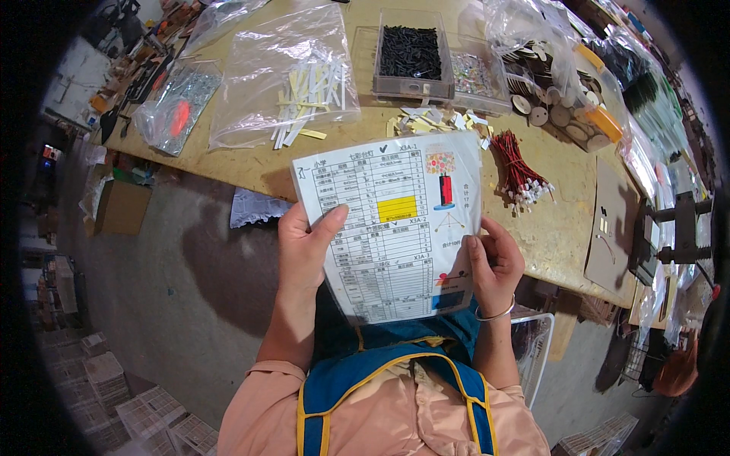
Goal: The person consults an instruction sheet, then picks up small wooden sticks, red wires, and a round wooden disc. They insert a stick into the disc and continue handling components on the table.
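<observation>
Surface: wooden workbench (251, 163), upper half of frame.
Upper left: clear plastic bags (274, 61), one with pale strips (308, 99).
Top centre: clear box of black parts (411, 55).
Right: red wire bundle (518, 169), wooden discs (544, 106).

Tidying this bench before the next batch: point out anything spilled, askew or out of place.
Small pale paper scraps lie scattered loose on the wooden workbench in front of the clear plastic box of black pieces, outside any bag. White and yellow strips poke from the open clear plastic bag. Nothing looks damaged.
</observation>
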Tool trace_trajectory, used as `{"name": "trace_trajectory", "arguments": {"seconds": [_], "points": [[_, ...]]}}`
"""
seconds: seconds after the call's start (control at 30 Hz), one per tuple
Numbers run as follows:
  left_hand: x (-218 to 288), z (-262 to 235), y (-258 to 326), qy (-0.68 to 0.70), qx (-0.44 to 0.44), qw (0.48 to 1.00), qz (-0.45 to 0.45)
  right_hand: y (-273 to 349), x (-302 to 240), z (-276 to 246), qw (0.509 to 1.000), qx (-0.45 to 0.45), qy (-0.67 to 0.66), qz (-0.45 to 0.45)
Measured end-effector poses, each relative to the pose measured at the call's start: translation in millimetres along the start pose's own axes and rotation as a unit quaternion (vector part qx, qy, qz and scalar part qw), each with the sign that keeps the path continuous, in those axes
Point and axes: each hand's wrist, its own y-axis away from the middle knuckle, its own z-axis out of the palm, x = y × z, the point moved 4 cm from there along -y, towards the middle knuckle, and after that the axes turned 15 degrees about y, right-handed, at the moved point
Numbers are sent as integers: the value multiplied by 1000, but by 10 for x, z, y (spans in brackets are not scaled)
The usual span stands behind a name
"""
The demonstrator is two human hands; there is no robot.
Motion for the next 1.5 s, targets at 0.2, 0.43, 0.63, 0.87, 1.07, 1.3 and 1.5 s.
{"name": "trace_trajectory", "arguments": {"seconds": [0.2,0.43,0.63,0.87,1.07,1.3,1.5], "points": [[-4,16,-5,-4,-2,1000,0,7,-3,4,1000,8,-2,7],[-18,-6,-9,-6,6,1000,0,5,11,-3,1000,5,17,-2],[132,-464,106,20,59,997,43,-91,-111,-66,996,-22,-84,35],[1032,-1347,382,-81,278,941,172,-555,-1013,339,944,-38,132,-299],[1442,-1585,719,-80,383,901,184,-914,-1566,1473,800,-88,310,-506],[1410,-2015,820,8,381,907,180,-1212,-1498,2469,692,-113,411,-583],[1299,-2169,820,48,444,876,181,-1363,-1495,2444,746,-125,333,-563]]}}
